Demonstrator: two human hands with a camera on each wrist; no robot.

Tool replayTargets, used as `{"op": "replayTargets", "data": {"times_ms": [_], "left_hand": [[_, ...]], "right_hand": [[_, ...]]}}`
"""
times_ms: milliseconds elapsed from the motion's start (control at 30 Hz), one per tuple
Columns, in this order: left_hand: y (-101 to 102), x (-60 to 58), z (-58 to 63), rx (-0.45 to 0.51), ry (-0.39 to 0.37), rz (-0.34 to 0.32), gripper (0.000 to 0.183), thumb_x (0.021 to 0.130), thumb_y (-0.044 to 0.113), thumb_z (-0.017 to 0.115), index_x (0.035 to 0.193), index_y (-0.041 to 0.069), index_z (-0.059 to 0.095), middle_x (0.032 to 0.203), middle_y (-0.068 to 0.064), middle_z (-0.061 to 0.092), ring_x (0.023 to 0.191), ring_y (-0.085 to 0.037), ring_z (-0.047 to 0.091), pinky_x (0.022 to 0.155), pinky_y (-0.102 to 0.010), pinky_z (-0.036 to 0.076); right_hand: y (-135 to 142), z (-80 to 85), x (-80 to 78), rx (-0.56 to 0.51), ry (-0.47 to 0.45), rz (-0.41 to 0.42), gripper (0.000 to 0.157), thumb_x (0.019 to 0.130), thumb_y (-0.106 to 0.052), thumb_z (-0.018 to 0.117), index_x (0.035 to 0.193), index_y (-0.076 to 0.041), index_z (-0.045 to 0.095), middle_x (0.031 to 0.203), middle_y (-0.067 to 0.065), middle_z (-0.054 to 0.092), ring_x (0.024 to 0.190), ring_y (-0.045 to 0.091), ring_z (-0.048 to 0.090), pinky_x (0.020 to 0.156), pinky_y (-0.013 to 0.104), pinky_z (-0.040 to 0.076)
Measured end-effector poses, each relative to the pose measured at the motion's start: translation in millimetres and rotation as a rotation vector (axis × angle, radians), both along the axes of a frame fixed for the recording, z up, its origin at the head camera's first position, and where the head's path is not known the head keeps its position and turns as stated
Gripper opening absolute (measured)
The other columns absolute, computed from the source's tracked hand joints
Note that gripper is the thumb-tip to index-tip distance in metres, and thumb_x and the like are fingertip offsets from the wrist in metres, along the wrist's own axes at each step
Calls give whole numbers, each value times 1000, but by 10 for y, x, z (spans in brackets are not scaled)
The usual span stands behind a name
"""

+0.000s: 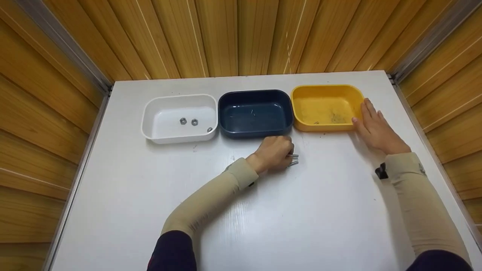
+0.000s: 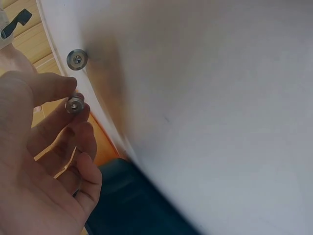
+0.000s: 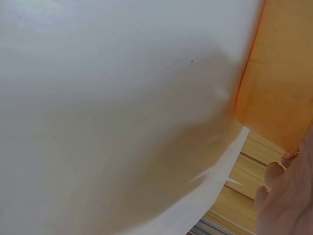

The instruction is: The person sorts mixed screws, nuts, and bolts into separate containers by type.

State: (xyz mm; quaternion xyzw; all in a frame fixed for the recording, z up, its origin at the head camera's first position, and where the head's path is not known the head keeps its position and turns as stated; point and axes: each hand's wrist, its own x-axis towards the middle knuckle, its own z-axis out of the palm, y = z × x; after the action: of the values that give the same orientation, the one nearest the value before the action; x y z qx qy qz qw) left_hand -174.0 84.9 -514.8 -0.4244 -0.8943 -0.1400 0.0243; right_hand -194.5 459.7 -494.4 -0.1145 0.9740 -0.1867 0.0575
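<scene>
Below the dark blue box, my left hand pinches a small metal rod-like piece, perhaps a bolt, between thumb and forefinger. A second similar metal piece shows end-on just past the thumb in the left wrist view. In the head view both stick out to the right of the hand; whether the second one touches the hand I cannot tell. My right hand lies with straight fingers against the right side of the yellow box, thumb by its front corner. The right wrist view shows that box's wall and some fingers.
A white box holds two hex nuts and a small metal piece. The dark blue box stands between it and the yellow one, with tiny thin bits inside. Dark specks lie in the yellow box. Wood-look panels enclose the white table.
</scene>
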Motion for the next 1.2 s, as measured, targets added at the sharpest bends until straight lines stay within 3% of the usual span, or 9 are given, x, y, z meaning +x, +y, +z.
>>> {"op": "replayTargets", "data": {"times_ms": [300,633,900,1200], "left_hand": [[14,-34,42,43,-2,-47,16,83,34,72,79,19,70,81,6,60,70,-12,60,63,-35,55],[31,-73,115,114,-31,-146,13,81,28,72,80,15,70,83,5,60,75,-8,56,69,-26,51],[61,-117,221,175,-66,-160,6,77,19,68,76,13,69,83,3,62,75,-8,57,64,-23,50],[116,-212,403,166,-47,-159,11,81,20,68,85,11,71,91,1,67,83,-10,63,70,-24,53]], "right_hand": [[2,25,-10,16,-11,-4,76,108,-49,21,157,-1,-12,165,13,-21,153,32,-14,122,53,-9],[13,9,-9,5,4,-2,75,108,-48,21,157,0,-9,165,13,-20,153,33,-14,122,56,-8],[16,1,2,12,25,-7,76,108,-48,23,158,1,-6,166,15,-16,153,36,-11,122,53,-9],[-5,3,-2,41,61,8,74,108,-46,22,158,2,-5,166,17,-13,153,39,-11,122,51,-11]]}}
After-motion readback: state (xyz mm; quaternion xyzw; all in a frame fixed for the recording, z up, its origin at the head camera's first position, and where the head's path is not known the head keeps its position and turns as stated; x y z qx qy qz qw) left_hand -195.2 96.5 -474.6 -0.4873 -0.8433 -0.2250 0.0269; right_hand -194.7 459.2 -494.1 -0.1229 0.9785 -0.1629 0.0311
